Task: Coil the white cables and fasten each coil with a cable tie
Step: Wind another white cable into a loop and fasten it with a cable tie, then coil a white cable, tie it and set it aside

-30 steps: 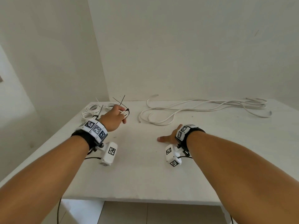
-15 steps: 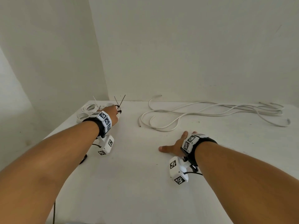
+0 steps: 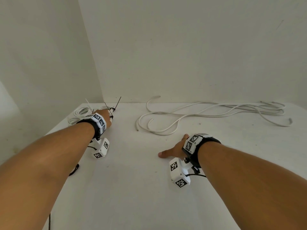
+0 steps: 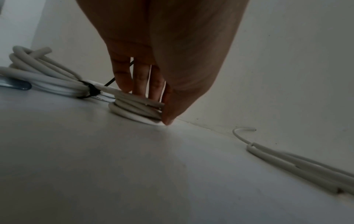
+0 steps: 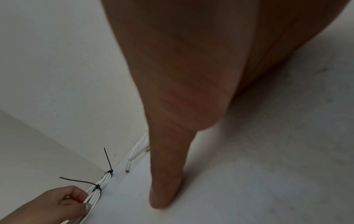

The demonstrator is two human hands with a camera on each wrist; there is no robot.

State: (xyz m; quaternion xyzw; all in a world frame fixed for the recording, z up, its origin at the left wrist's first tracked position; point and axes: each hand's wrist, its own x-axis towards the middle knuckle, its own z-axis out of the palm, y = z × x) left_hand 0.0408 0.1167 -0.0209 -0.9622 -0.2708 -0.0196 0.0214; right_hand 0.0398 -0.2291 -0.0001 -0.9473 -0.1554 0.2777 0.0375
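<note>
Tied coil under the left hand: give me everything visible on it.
The tied coil is a bundle of white, round, smooth-jacketed cable, several loops gathered together. Black cable ties cinch it in at least two places, their uncut tails sticking up. It lies on the white table in the far-left corner, near the walls. The left hand grips its right end, fingers curled round the strands and thumb tip down at the table. It lies apart from the loose cable to its right.

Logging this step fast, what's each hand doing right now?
Left hand: grips the tied cable coil.
Right hand: open, flat on the table, holding nothing.
</note>
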